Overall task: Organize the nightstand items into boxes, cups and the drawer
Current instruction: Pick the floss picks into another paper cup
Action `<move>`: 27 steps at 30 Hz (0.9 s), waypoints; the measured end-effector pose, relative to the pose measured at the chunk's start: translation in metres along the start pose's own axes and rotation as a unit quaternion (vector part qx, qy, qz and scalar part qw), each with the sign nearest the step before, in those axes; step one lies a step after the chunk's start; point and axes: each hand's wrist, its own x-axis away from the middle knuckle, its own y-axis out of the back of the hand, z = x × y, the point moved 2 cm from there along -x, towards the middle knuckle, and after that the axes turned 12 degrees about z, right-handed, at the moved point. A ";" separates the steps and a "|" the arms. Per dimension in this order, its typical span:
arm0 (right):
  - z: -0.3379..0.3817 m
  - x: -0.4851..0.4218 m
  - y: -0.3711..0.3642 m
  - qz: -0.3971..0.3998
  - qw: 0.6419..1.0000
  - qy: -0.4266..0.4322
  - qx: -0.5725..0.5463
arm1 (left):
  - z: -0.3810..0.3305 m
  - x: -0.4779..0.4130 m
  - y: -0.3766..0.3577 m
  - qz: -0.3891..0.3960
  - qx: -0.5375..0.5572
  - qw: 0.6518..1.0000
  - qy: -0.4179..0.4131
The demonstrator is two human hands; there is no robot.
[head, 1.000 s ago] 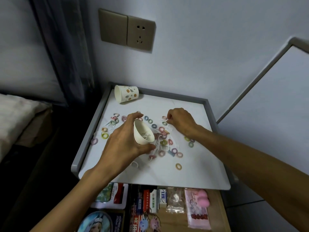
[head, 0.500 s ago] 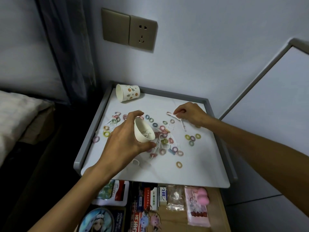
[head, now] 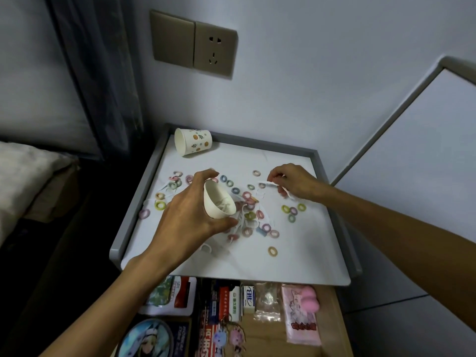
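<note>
My left hand grips a plain white paper cup, tilted with its mouth toward the right, above the middle of the white nightstand top. Some white pieces lie inside the cup. My right hand pinches a thin white strip just right of the cup, low over the top. Several small coloured hair rings and white strips lie scattered across the surface. A second cup with a flower print lies on its side at the back left corner.
A grey raised rim borders the nightstand's left, back and right sides. Below the front edge an open drawer holds packets, small boxes, a pink pouch and keychains. A wall socket sits above; bedding lies to the left.
My right hand lifted a white strip off the surface and carried it leftward toward the cup. My left hand kept the cup tilted in nearly the same place.
</note>
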 end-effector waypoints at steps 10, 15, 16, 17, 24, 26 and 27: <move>0.030 -0.007 -0.033 -0.030 0.998 0.049 0.020 | 0.001 0.001 0.002 -0.004 -0.003 1.000 0.002; 0.028 -0.005 -0.041 -0.050 0.999 0.014 0.007 | 0.000 0.001 0.003 -0.003 -0.006 1.000 0.006; 0.028 -0.006 -0.041 -0.056 0.998 0.005 0.003 | 0.000 0.002 0.003 -0.002 -0.005 1.000 0.007; 0.027 -0.007 -0.042 -0.063 0.998 -0.003 0.000 | 0.000 0.002 0.003 -0.001 -0.002 1.000 0.008; 0.030 -0.012 -0.041 -0.079 0.996 -0.039 0.017 | -0.001 0.003 0.002 -0.002 -0.001 1.000 0.004; 0.030 -0.012 -0.039 -0.079 0.995 -0.052 0.018 | -0.001 0.003 0.001 -0.001 0.002 1.000 0.005; 0.030 -0.012 -0.038 -0.079 0.995 -0.061 0.018 | -0.001 0.003 0.001 -0.001 0.005 1.000 0.004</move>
